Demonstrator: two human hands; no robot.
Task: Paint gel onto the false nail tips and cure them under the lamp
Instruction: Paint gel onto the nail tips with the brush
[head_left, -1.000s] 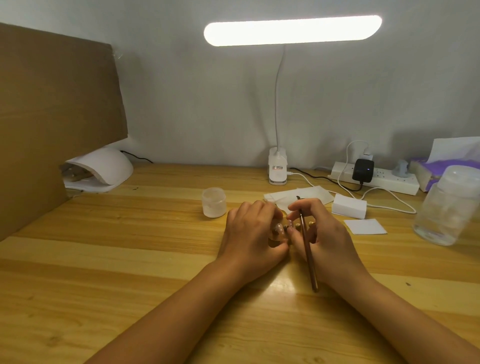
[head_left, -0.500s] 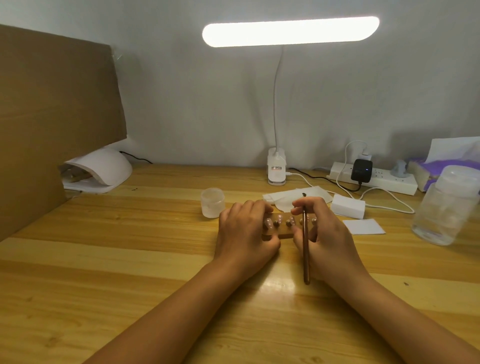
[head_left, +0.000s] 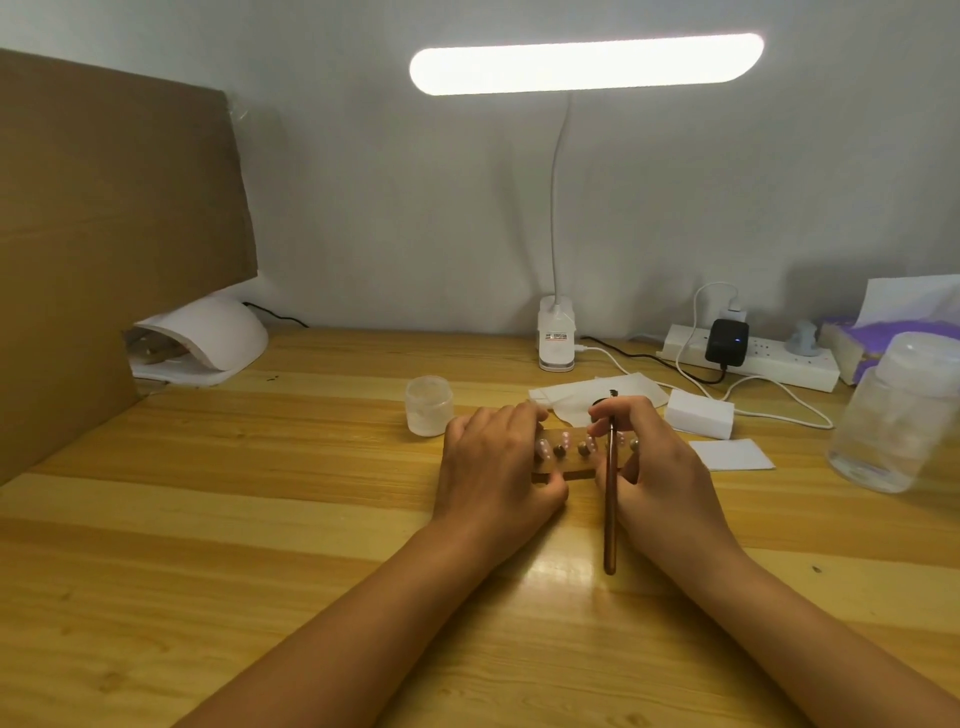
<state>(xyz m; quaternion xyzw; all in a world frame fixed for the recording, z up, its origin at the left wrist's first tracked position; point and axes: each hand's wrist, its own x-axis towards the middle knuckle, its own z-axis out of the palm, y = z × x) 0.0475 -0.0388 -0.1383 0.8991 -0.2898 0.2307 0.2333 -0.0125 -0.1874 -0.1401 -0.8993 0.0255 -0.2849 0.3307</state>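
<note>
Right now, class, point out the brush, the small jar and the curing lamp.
brush (head_left: 610, 519), head view, on its brown handle.
small jar (head_left: 429, 408), head view, on its frosted wall.
curing lamp (head_left: 228, 332), head view, on its white dome.

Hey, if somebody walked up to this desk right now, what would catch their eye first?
The glowing bar lamp above the far edge of the desk dominates the scene. Beneath it, at mid-desk, the left hand grips a wooden strip of false nail tips, while the right hand holds a brown brush across it. A white curing lamp sits at the back left beside a cardboard panel.
</note>
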